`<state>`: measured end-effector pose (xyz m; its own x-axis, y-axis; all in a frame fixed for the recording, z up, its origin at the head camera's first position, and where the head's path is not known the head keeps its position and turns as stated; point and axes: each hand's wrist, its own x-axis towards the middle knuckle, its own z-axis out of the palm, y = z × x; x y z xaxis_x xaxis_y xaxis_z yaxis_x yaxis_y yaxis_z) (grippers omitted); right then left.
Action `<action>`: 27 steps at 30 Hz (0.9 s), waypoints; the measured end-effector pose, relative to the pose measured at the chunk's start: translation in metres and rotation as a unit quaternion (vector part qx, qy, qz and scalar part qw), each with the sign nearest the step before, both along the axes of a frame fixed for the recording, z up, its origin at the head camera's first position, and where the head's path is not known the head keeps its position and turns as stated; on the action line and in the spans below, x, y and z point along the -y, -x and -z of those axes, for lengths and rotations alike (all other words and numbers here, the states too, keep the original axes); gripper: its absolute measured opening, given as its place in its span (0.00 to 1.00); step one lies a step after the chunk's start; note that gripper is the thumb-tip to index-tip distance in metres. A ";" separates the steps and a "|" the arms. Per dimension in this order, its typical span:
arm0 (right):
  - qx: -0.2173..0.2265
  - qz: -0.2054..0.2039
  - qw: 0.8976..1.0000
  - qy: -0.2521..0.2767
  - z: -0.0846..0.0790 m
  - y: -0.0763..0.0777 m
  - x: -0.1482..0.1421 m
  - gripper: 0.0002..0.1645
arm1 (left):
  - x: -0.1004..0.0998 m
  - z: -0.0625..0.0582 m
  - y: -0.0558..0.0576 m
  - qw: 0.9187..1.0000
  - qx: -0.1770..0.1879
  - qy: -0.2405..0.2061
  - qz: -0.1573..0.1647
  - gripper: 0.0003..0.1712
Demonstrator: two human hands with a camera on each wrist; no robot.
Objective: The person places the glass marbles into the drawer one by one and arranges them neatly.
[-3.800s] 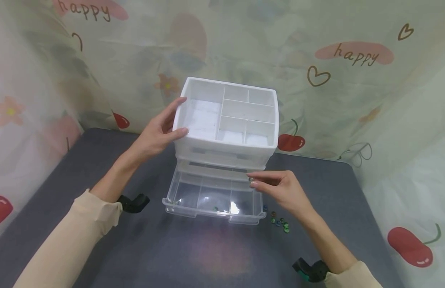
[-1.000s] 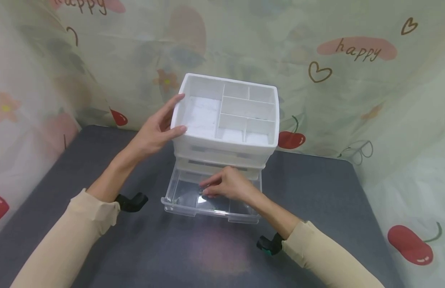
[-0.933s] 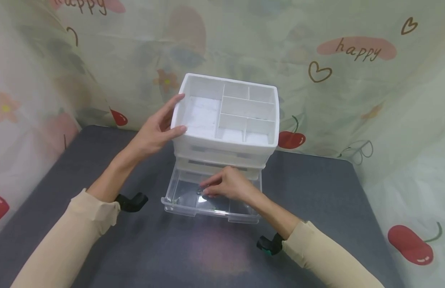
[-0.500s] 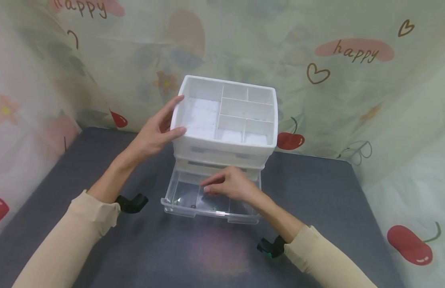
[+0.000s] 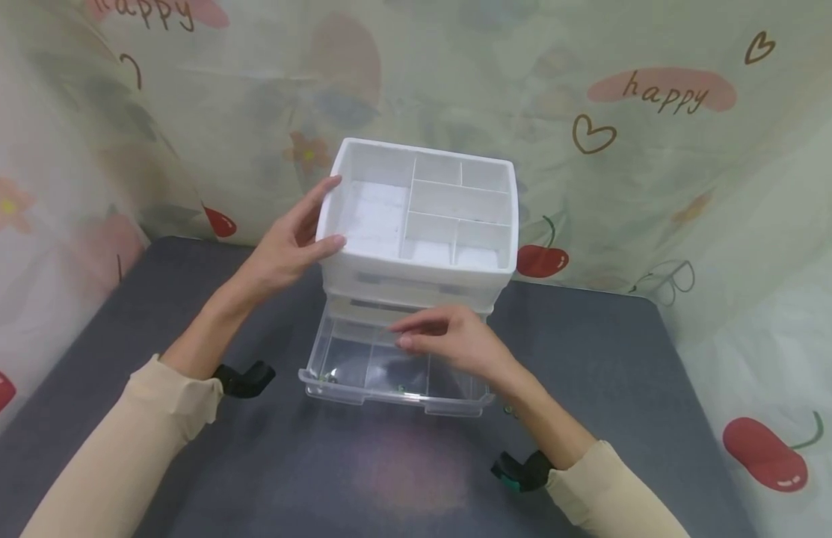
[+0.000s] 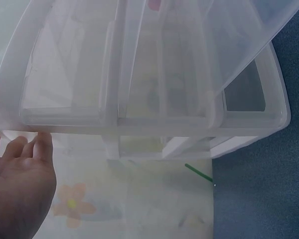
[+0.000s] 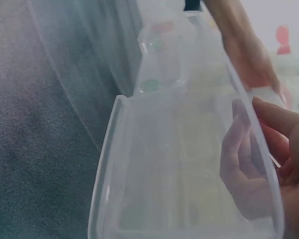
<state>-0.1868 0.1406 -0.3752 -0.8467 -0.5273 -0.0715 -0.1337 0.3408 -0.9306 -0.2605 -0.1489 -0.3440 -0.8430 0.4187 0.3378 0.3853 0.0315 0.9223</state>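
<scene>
Beads [image 5: 402,388] in the drawer [image 5: 389,396], more left on the counter [image 5: 274,463]! Right hand [image 5: 464,342] hovers, fingers narrowly parted, apparently empty; left hand [image 5: 285,245] grips the box [image 5: 416,278].

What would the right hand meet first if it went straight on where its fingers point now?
Probably the left side wall of the clear open drawer, since the right hand points across it. Its height is unclear; if too high, it may pass over, towards the left forearm.
</scene>
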 end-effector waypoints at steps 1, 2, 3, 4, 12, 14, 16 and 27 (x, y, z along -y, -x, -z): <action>0.006 0.004 1.000 0.011 -0.001 -0.001 -0.002 0.14 | 0.000 0.000 0.000 1.000 0.000 -0.002 0.001 0.46; 0.009 0.008 1.000 0.021 -0.002 -0.002 -0.005 0.14 | 0.000 0.000 0.000 1.000 0.000 -0.004 0.003 0.46; 0.013 0.013 0.999 0.030 -0.003 -0.003 -0.007 0.15 | 0.000 0.000 0.000 1.000 -0.001 -0.004 0.003 0.46; 0.013 0.018 0.999 0.036 -0.005 -0.005 -0.010 0.15 | 0.000 0.000 0.000 1.000 -0.002 -0.005 0.004 0.46; 0.005 0.055 0.997 0.059 -0.009 -0.011 -0.030 0.16 | 0.000 0.000 0.001 1.000 -0.003 0.003 -0.002 0.46; 0.002 0.069 0.996 0.058 -0.010 -0.013 -0.036 0.15 | 0.000 0.000 0.001 1.000 -0.002 0.003 -0.002 0.46; -0.003 0.081 0.995 0.055 -0.010 -0.014 -0.042 0.15 | 0.000 0.000 0.001 1.000 -0.001 0.001 -0.002 0.46; -0.007 0.123 0.991 0.048 0.000 -0.023 -0.077 0.17 | -0.001 0.000 0.000 1.000 0.000 -0.007 0.002 0.45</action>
<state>-0.1636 0.2172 -0.3747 -0.9508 -0.3093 -0.0184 -0.0707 0.2744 -0.9590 -0.2604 -0.1481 -0.3436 -0.8410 0.4170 0.3448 0.3863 0.0165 0.9222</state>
